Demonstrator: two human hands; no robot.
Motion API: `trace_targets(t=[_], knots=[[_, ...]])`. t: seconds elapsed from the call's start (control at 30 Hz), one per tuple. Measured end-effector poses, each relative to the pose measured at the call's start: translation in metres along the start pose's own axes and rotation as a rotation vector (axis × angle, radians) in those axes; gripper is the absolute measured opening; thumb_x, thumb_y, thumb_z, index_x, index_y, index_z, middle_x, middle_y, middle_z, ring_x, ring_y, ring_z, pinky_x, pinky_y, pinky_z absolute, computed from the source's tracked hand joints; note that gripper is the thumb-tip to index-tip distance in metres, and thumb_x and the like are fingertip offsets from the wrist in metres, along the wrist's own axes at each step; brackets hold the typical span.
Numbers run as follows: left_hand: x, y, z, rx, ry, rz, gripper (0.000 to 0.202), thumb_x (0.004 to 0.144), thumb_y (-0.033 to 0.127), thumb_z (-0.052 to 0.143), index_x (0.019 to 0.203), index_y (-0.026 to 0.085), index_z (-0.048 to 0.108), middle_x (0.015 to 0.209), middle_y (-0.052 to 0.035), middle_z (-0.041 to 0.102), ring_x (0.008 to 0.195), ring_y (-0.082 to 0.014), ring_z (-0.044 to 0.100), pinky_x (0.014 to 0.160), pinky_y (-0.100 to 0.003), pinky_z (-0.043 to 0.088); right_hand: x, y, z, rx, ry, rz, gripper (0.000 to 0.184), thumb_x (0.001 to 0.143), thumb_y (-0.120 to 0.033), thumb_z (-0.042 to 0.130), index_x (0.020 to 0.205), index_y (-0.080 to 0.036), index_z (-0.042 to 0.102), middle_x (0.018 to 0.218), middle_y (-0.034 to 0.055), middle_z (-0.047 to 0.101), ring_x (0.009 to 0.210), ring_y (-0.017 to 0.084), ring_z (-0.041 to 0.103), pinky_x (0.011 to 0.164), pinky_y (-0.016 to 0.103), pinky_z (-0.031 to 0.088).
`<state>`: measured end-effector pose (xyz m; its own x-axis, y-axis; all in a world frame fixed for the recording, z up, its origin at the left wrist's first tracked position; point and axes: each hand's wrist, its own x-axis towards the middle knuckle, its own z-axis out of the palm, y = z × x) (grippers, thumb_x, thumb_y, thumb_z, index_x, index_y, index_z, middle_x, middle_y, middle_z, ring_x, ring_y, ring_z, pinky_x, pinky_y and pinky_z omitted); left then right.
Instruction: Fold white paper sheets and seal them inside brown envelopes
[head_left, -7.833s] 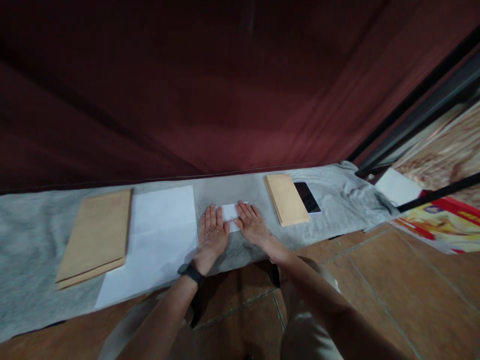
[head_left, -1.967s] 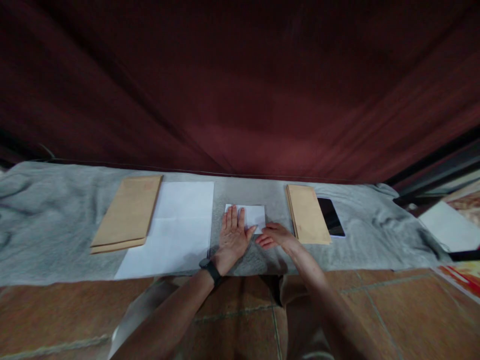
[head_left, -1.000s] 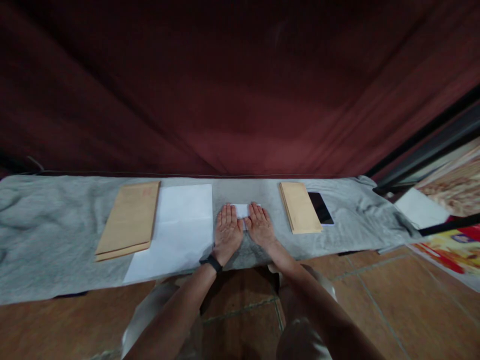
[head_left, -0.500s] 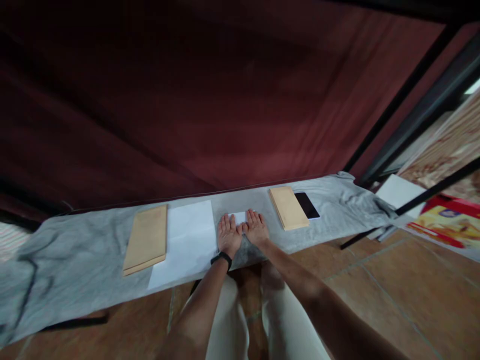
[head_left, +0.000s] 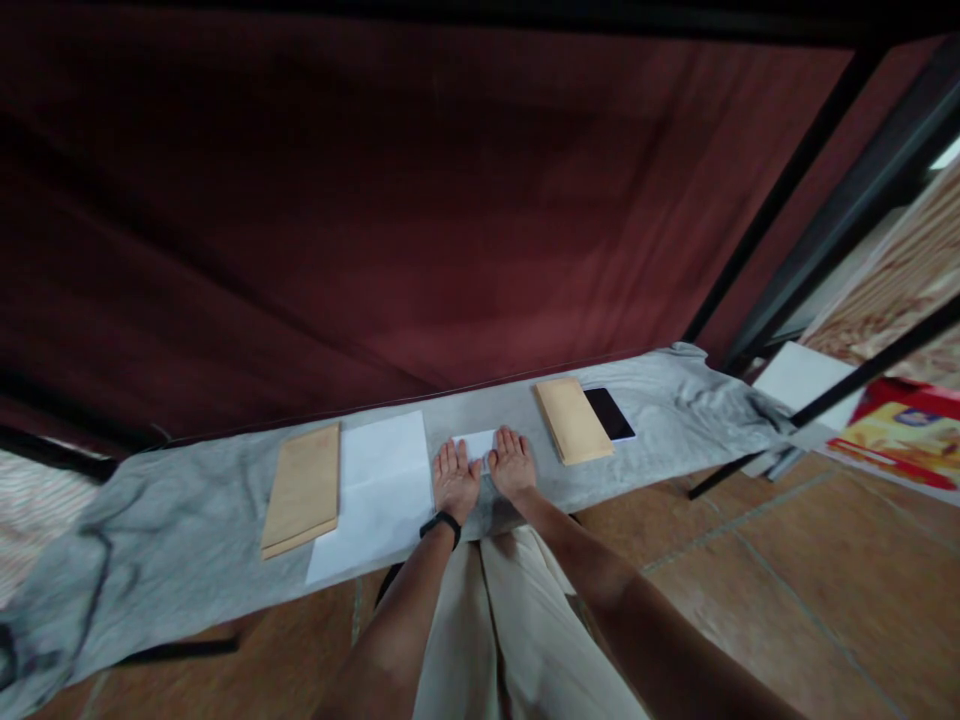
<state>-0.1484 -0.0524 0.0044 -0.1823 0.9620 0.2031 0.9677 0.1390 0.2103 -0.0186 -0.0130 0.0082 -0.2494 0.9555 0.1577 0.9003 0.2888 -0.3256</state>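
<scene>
A small folded piece of white paper [head_left: 478, 446] lies on the grey cloth, partly covered by both hands. My left hand [head_left: 456, 482], with a black band at the wrist, rests flat on its left end, fingers stretched out. On its right end lies my right hand [head_left: 513, 464], also flat with fingers extended. Left of my left hand are white paper sheets [head_left: 382, 490] with a crease across the middle. Brown envelopes [head_left: 302, 488] overlap the left edge of these sheets.
More brown envelopes [head_left: 574, 420] lie to the right, beside a dark phone [head_left: 609, 413]. A grey cloth [head_left: 187, 530] covers the long narrow bench. Behind it hangs a dark red curtain [head_left: 450, 250]. A red and yellow box [head_left: 904, 435] stands at far right, near black metal bars.
My hands have drawn slightly apart, so more of the folded paper shows between them. The camera view has shifted a little, and my knees now appear closer together.
</scene>
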Motion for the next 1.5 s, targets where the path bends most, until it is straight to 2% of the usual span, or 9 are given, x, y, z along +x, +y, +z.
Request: trace_targets(t=[0.27, 0.53, 0.63, 0.77, 0.93, 1.17, 1.27, 1.37, 1.5], knots=[[-0.003, -0.002, 0.002, 0.067, -0.006, 0.004, 0.059, 0.102, 0.037, 0.032, 0.154, 0.01, 0.038, 0.162, -0.0164, 0.035, 0.152, -0.0285, 0.03, 0.124, -0.049, 0.024, 0.0, 0.004, 0.008, -0.05, -0.01, 0.007, 0.058, 0.104, -0.032, 0.031, 0.157, -0.006, 0.033, 0.162, 0.0162, 0.032, 0.151, 0.03, 0.03, 0.122, 0.049, 0.017], [-0.007, -0.011, -0.001, 0.007, 0.021, 0.057, 0.053, 0.101, 0.024, 0.032, 0.148, 0.005, 0.046, 0.156, -0.0183, 0.045, 0.15, -0.0263, 0.035, 0.122, -0.045, 0.031, -0.001, 0.005, 0.011, -0.072, 0.043, -0.005, 0.058, 0.104, -0.032, 0.03, 0.156, -0.005, 0.034, 0.161, 0.017, 0.035, 0.149, 0.031, 0.033, 0.121, 0.05, 0.019], [-0.008, -0.013, -0.002, -0.017, 0.016, 0.074, 0.052, 0.096, 0.012, 0.032, 0.145, 0.003, 0.049, 0.154, -0.0188, 0.048, 0.148, -0.0256, 0.037, 0.122, -0.042, 0.032, -0.002, 0.005, 0.012, -0.077, 0.058, -0.008, 0.059, 0.104, -0.032, 0.031, 0.156, -0.005, 0.034, 0.161, 0.0175, 0.036, 0.149, 0.032, 0.033, 0.121, 0.05, 0.02], [-0.009, -0.013, -0.004, -0.067, -0.001, 0.069, 0.061, 0.084, 0.001, 0.037, 0.144, 0.003, 0.049, 0.153, -0.0182, 0.049, 0.147, -0.0247, 0.039, 0.123, -0.04, 0.031, -0.004, 0.007, 0.012, -0.077, 0.085, 0.004, 0.059, 0.104, -0.031, 0.03, 0.155, -0.003, 0.034, 0.159, 0.0199, 0.038, 0.149, 0.032, 0.034, 0.121, 0.051, 0.021], [-0.01, -0.014, -0.002, -0.142, 0.009, 0.047, 0.069, 0.076, -0.003, 0.04, 0.144, 0.009, 0.051, 0.153, -0.0153, 0.05, 0.147, -0.0227, 0.039, 0.124, -0.041, 0.031, -0.012, 0.015, 0.011, -0.078, 0.133, 0.02, 0.056, 0.104, -0.029, 0.028, 0.153, -0.003, 0.039, 0.156, 0.0202, 0.043, 0.146, 0.032, 0.038, 0.119, 0.052, 0.025], [-0.008, -0.014, 0.0, -0.188, 0.028, 0.039, 0.066, 0.076, -0.001, 0.042, 0.14, 0.008, 0.053, 0.151, -0.0166, 0.052, 0.145, -0.0247, 0.042, 0.122, -0.044, 0.033, -0.027, 0.041, 0.007, -0.039, 0.238, -0.005, 0.052, 0.103, -0.023, 0.032, 0.149, -0.004, 0.046, 0.155, 0.0215, 0.045, 0.146, 0.031, 0.04, 0.118, 0.051, 0.031], [-0.007, -0.013, 0.0, -0.188, 0.043, 0.058, 0.062, 0.078, 0.0, 0.041, 0.138, 0.008, 0.054, 0.149, -0.0169, 0.053, 0.144, -0.0249, 0.044, 0.122, -0.042, 0.032, -0.021, 0.032, 0.004, 0.015, 0.233, -0.111, 0.053, 0.102, -0.019, 0.03, 0.151, -0.004, 0.041, 0.159, 0.0193, 0.04, 0.149, 0.028, 0.033, 0.12, 0.048, 0.029], [-0.008, -0.011, -0.001, -0.19, 0.053, 0.065, 0.056, 0.084, 0.003, 0.039, 0.138, 0.008, 0.054, 0.148, -0.0165, 0.054, 0.144, -0.0245, 0.043, 0.123, -0.042, 0.031, -0.013, 0.006, 0.007, 0.097, 0.126, -0.284, 0.052, 0.103, -0.023, 0.032, 0.153, -0.011, 0.042, 0.162, 0.013, 0.036, 0.151, 0.024, 0.03, 0.121, 0.044, 0.029], [-0.008, -0.01, -0.003, -0.197, 0.047, 0.053, 0.051, 0.089, 0.009, 0.039, 0.138, 0.006, 0.054, 0.147, -0.0184, 0.055, 0.143, -0.0255, 0.044, 0.122, -0.042, 0.032, -0.012, -0.018, 0.018, 0.08, 0.016, -0.283, 0.05, 0.106, -0.028, 0.032, 0.15, -0.013, 0.048, 0.159, 0.0133, 0.041, 0.148, 0.024, 0.036, 0.121, 0.046, 0.029]])
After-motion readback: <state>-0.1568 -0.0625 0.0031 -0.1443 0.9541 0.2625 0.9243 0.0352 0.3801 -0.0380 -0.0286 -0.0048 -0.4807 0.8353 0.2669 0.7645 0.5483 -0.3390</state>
